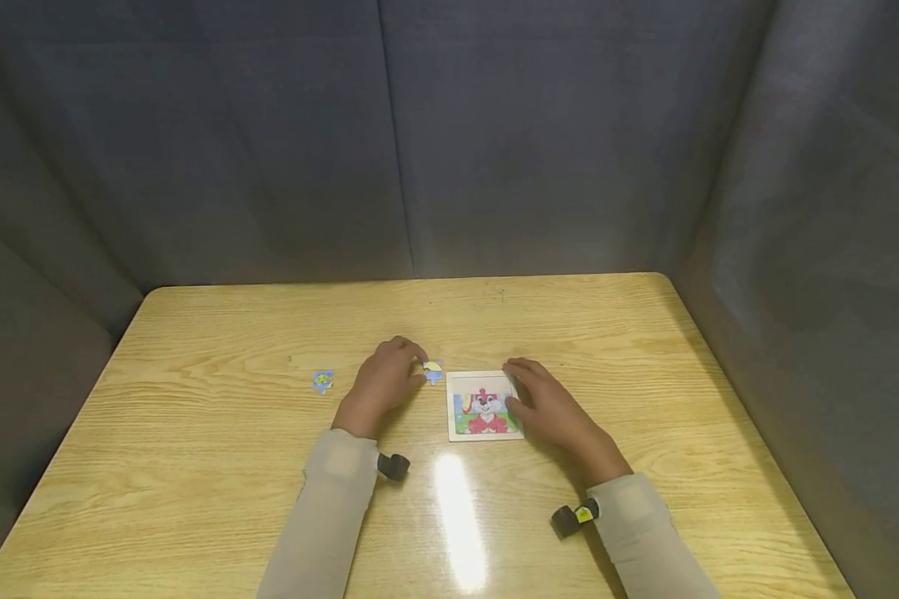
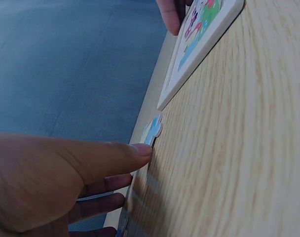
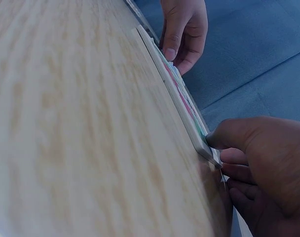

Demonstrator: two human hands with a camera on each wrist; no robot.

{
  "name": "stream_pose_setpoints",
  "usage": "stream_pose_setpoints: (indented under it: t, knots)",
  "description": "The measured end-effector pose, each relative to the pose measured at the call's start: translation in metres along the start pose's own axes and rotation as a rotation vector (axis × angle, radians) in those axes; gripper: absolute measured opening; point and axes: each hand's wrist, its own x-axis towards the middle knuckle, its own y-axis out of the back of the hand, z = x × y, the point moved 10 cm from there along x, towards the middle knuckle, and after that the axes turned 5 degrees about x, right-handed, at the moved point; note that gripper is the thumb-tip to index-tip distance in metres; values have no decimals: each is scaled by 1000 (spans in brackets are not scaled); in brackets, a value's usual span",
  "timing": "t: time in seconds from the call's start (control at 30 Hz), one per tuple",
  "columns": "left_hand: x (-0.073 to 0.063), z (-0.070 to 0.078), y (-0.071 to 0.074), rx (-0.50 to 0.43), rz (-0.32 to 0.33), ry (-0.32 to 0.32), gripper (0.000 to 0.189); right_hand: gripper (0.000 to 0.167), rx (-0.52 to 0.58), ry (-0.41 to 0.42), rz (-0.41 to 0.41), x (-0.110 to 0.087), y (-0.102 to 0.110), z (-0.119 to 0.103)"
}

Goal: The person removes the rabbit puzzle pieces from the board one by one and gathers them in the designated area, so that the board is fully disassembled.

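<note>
My left hand [image 1: 380, 384] touches a blue puzzle piece [image 1: 433, 371] with relaxed fingers, just left of the puzzle board [image 1: 483, 405] on the table [image 1: 195, 433]; my right hand [image 1: 550, 409] pinches the board's right edge.

Head view: high, looking forward and down across the whole table [image 1: 195, 466]; both sleeves enter from the near edge, grey fabric walls behind.

Left wrist view: very low, lens almost on the table surface, horizon rolled near vertical; left hand [image 2: 46, 182] fills the foreground, puzzle board [image 2: 199, 47] just beyond it.

Right wrist view: equally low and rolled, close behind the right hand [image 3: 258, 173], sighting along the board's edge.

Shared by all three: puzzle board [image 1: 484, 406]; each wrist view also catches the opposite hand.
</note>
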Motion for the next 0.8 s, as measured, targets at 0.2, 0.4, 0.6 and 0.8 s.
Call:
stream_pose_setpoints:
  t: [0.2,0.4,0.6,0.8]
  knots:
    - [0,0,0,9,5,2,28,55,3,-15,-5,0,-1,0]
    - [-1,1,1,5,17,4,29,56,-37,2,-27,-1,-2,-4]
    - [-1,3,3,8,17,6,30,57,-103,2,-61,-5,1,-6]
    - [0,1,2,14,17,13,29,58,-108,-54,-49,-9,10,3]
